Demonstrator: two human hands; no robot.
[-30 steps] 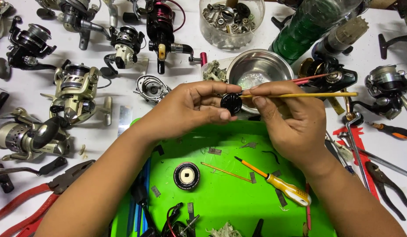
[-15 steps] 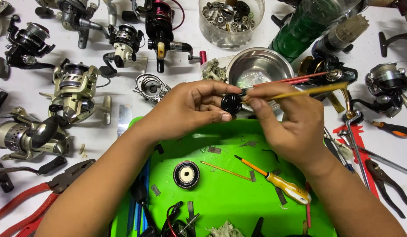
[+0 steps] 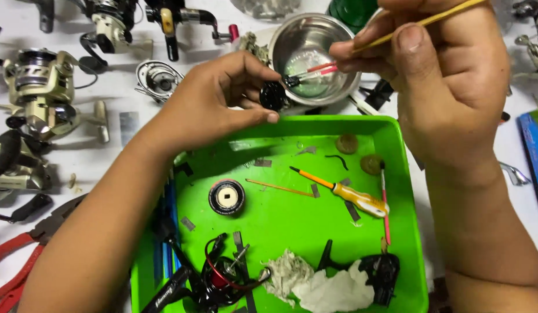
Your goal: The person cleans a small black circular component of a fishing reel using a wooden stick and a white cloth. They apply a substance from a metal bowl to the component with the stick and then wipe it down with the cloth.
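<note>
My left hand (image 3: 214,107) pinches a small black round part (image 3: 273,95) at the near rim of a steel bowl (image 3: 287,36). Raised close to the camera, my right hand (image 3: 449,87) grips a thin brush with a yellow handle (image 3: 422,23), which slants down toward the bowl. A dark bristle tip on a red and white shaft (image 3: 292,79) lies inside the bowl, right beside the black part. I cannot tell whether that tip belongs to the yellow brush. Both hands hover above the far edge of a green tray (image 3: 292,220).
The tray holds an orange-handled screwdriver (image 3: 353,197), a round black spool (image 3: 226,197), a red and black fishing reel (image 3: 217,281), crumpled tissue (image 3: 324,287) and small metal strips. Several reels (image 3: 40,87) lie on the white table at left, red pliers (image 3: 8,278) at bottom left.
The view has dropped toward the tray. My right hand has lifted nearer the camera and tilted the brush down toward the bowl. My left hand still pinches the black part.
</note>
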